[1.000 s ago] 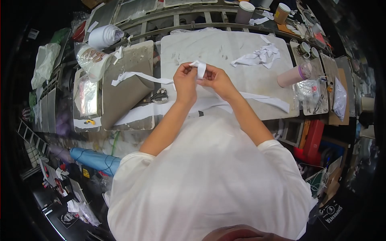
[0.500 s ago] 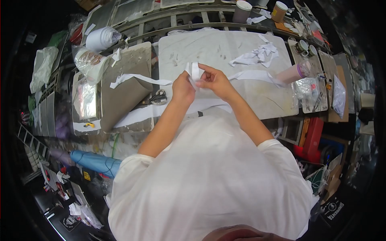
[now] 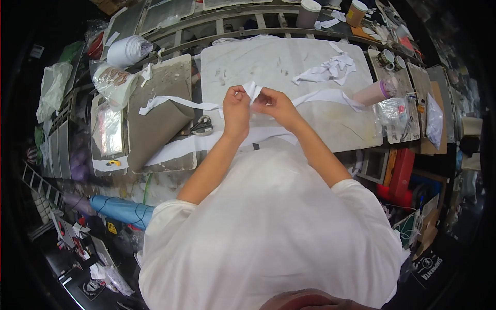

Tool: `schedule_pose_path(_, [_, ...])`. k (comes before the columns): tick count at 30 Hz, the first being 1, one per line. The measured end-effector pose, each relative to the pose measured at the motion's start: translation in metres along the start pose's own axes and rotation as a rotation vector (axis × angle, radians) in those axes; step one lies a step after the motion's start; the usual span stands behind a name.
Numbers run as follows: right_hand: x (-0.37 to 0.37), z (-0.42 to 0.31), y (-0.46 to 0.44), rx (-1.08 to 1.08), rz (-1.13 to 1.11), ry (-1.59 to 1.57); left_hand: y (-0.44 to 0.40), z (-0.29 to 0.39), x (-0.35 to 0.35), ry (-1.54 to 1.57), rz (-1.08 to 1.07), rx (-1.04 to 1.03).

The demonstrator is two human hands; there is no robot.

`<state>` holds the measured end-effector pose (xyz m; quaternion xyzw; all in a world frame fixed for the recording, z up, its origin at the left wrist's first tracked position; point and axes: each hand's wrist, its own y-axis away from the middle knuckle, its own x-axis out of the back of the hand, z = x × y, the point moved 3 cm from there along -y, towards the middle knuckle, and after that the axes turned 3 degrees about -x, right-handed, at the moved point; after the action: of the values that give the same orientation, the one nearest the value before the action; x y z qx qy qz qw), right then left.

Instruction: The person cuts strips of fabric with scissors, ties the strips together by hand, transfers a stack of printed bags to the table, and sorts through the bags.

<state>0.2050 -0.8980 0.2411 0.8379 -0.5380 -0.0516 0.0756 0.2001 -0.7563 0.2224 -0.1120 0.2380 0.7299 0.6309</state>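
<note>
Between my two hands, above the pale board (image 3: 232, 57), is a small folded white strip (image 3: 252, 90); whether it is cloth or paper I cannot tell. My left hand (image 3: 236, 111) pinches its left side with curled fingers. From the other side my right hand (image 3: 276, 107) grips it, fingers bent and partly hidden. A long white strip (image 3: 181, 101) lies to the left of my hands, and another white strip (image 3: 328, 96) to the right. Dark-handled scissors (image 3: 202, 125) rest left of my left wrist. Crumpled white scraps (image 3: 330, 70) lie farther back on the board.
A grey-brown sheet (image 3: 155, 129) covers the left board. Behind it stand a plastic-wrapped cup (image 3: 114, 85) and a white roll (image 3: 129, 51). At right are a pink container with a purple rim (image 3: 374, 92) and patterned mugs (image 3: 385, 59). A metal rail (image 3: 232, 26) runs along the back.
The white piece in my hands went from a rounded loop to a pointed fold. My left hand rose slightly and turned, its fingers curling more. My right hand shifted little.
</note>
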Motion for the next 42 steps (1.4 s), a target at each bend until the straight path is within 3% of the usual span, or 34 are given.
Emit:
schedule_pose_path(9, [-0.001,-0.014,0.005,-0.092,0.194,-0.163,0.004,0.007,-0.015,-0.094,-0.076,-0.144])
schedule_pose_path(15, [0.002,-0.003,-0.004,-0.103,0.236,-0.427,0.002,0.014,-0.017,-0.074,-0.117,0.000])
schedule_pose_path(18, [0.012,-0.019,-0.005,-0.025,0.274,-0.306,-0.003,0.024,-0.023,0.084,-0.281,0.117])
schedule_pose_path(20, [0.019,-0.040,-0.005,0.273,0.240,-0.174,-0.010,0.033,-0.016,-0.041,-0.303,0.205])
schedule_pose_path(24, [0.025,-0.075,-0.006,0.278,0.104,-0.182,-0.021,0.054,-0.026,-0.403,-0.463,0.153])
schedule_pose_path(27, [0.026,-0.088,-0.010,0.320,0.090,-0.289,-0.024,0.065,-0.044,-0.538,-0.452,-0.038])
schedule_pose_path(29, [0.025,-0.081,-0.015,0.045,0.132,-0.564,-0.009,0.094,-0.059,-0.757,-0.082,-0.735])
schedule_pose_path(30, [0.024,-0.076,-0.015,0.049,0.110,-0.595,-0.006,0.100,-0.065,-0.701,-0.182,-0.929])
schedule_pose_path(31, [0.023,-0.069,-0.014,0.065,0.077,-0.625,-0.010,0.085,-0.059,-0.507,-0.347,-0.893])
schedule_pose_path(32, [0.021,-0.059,-0.018,0.026,0.079,-0.735,-0.006,0.103,-0.065,-0.940,-0.429,-1.453])
schedule_pose_path(34, [0.016,-0.051,-0.019,-0.111,0.056,-0.887,0.006,0.121,-0.078,-0.981,-0.671,-1.470])
schedule_pose_path(36, [0.016,-0.052,-0.014,-0.193,0.015,-0.919,0.012,0.137,-0.081,-1.026,-0.683,-1.492])
schedule_pose_path(38, [0.018,-0.063,-0.007,-0.216,-0.183,-0.663,0.008,0.137,-0.082,-1.101,-1.056,-1.296])
schedule_pose_path(40, [0.025,-0.065,-0.006,-0.233,-0.265,-0.496,0.011,0.141,-0.080,-1.135,-1.093,-1.245])
schedule_pose_path(42, [0.019,-0.068,-0.006,-0.250,-0.342,-0.325,0.015,0.146,-0.081,-1.326,-1.230,-0.949])
